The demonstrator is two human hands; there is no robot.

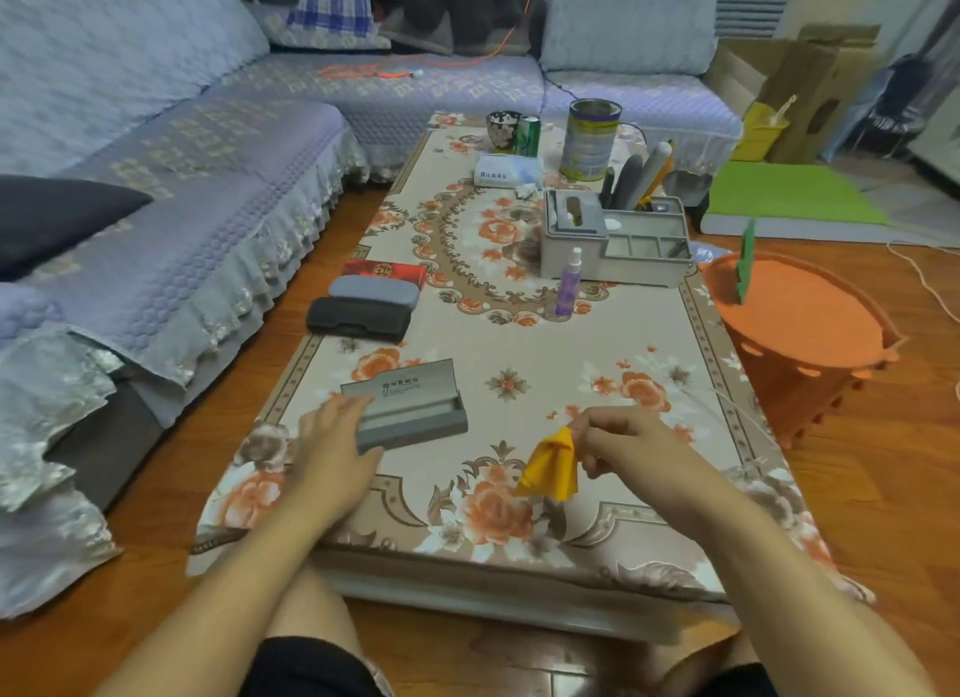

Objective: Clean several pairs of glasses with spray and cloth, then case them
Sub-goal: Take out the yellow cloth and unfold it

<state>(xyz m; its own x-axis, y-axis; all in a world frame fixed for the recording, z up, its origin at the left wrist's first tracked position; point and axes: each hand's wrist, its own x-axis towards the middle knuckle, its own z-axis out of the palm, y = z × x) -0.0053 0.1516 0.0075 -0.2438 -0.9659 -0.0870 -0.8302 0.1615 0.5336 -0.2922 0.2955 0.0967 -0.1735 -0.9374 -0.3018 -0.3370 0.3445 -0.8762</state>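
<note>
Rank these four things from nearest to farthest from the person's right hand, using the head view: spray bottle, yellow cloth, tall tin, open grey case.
1. Yellow cloth: pinched in the right hand itself.
2. Open grey case: to its left, under the left hand.
3. Spray bottle: mid-table, beside the grey organiser.
4. Tall tin: at the far end.

This was a home living room. An L-shaped sofa (pixel 171 140) under quilted lilac covers with frilled edges wrapped around a low bench (pixel 519 343) spread with a rose-patterned cloth, all on a wooden plank floor (pixel 857 488). Household clutter sat on the bench: a tissue pack (pixel 506 171), a patterned mug (pixel 503 129), a tall tin (pixel 592 140) and a grey desk organiser (pixel 613 239). An orange plastic basket (pixel 800 332) stood beside the bench, with cardboard boxes (pixel 784 77) and a green mat (pixel 789 192) farther back.
</note>
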